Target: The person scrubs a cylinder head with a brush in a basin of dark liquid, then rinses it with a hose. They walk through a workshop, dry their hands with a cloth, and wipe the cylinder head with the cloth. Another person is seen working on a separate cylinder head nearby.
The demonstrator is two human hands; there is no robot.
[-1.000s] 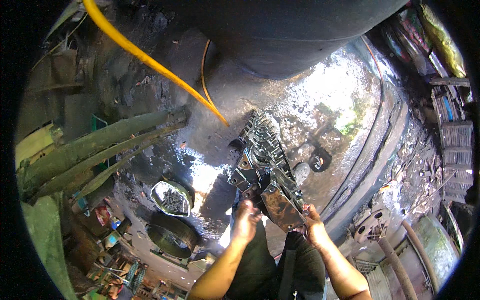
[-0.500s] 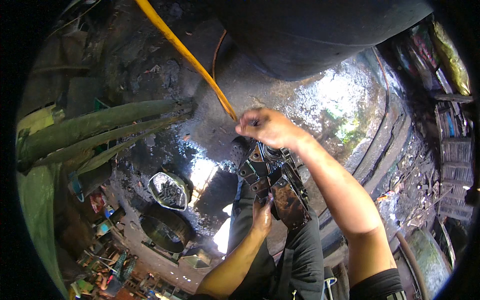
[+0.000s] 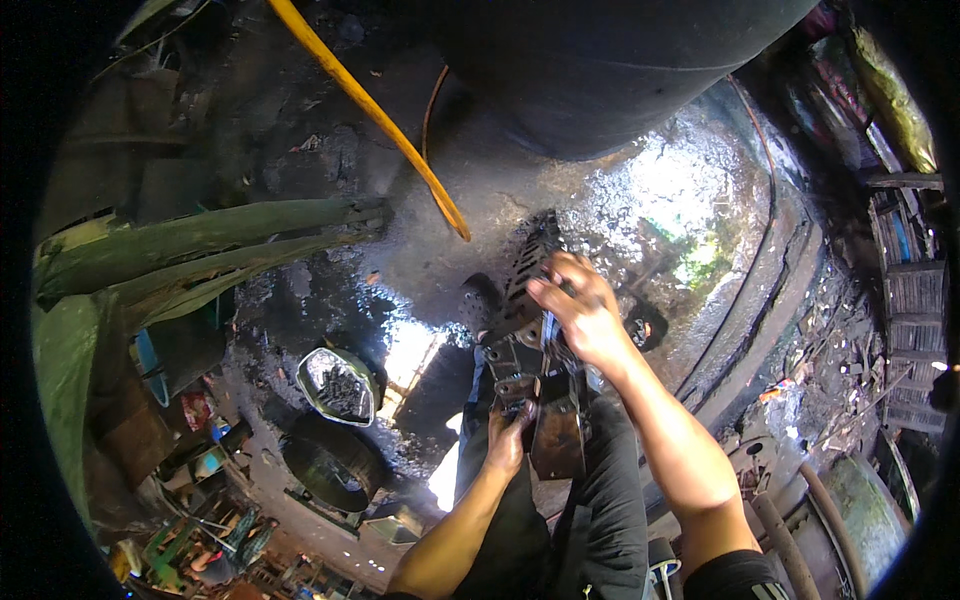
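Observation:
A greasy dark metal machine part (image 3: 558, 435) with brownish flat faces and bolt holes rests over my thighs. My left hand (image 3: 508, 440) is closed on its near left side, thumb on top and the other fingers mostly hidden. Over the far end of the part is my right hand (image 3: 590, 315), its fingers curled and thumb bent in. Whatever lies between those fingertips is too dark to make out. A black slotted piece (image 3: 530, 265) juts out beyond the part; whether it is joined to it I cannot tell.
A large black rounded vessel (image 3: 630, 80) fills the far side. A yellow hose (image 3: 385, 120) hangs down toward the wet floor. To the left are a cut-open container of dark bits (image 3: 340, 385), a dark round tub (image 3: 330, 465) and green sheeting (image 3: 75, 400). Black footwear (image 3: 645, 325) shows by my feet.
My right hand has come nearer and to the right, from beside the hose end down to the part. The part has turned in my left hand, and the slotted piece now shows.

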